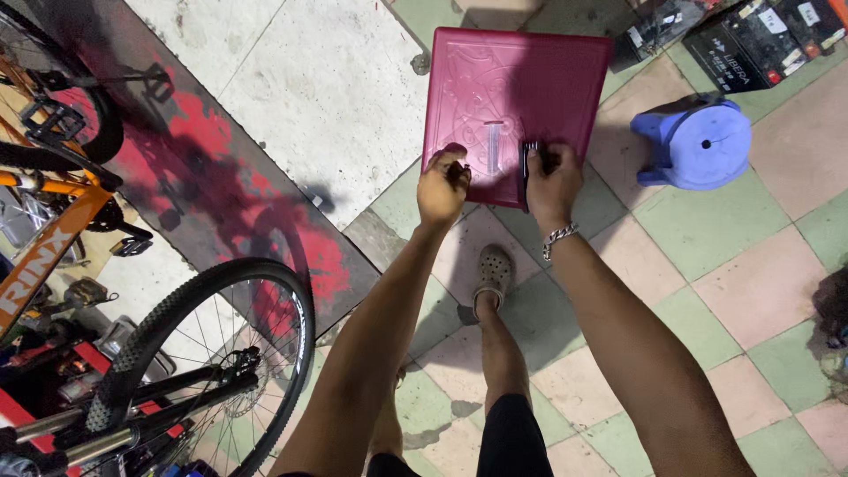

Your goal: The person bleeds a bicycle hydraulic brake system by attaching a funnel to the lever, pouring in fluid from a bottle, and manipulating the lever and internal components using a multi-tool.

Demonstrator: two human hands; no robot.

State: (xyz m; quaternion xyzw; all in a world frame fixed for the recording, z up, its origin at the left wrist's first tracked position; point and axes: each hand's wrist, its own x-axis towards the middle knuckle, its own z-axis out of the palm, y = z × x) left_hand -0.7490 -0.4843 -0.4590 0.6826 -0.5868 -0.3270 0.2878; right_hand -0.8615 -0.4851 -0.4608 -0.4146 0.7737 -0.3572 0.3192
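Observation:
A dark red square plastic stool stands on the tiled floor ahead of me. A small clear tube-like part lies on its top near the front edge. My left hand is closed at the stool's front edge, pinching something small that I cannot make out. My right hand, with a chain bracelet on the wrist, holds a thin black tool upright against the stool's front edge.
A blue plastic stool stands to the right. Black boxes sit at the top right. A bicycle wheel and an orange bike frame fill the left side. My sandalled foot is below the red stool.

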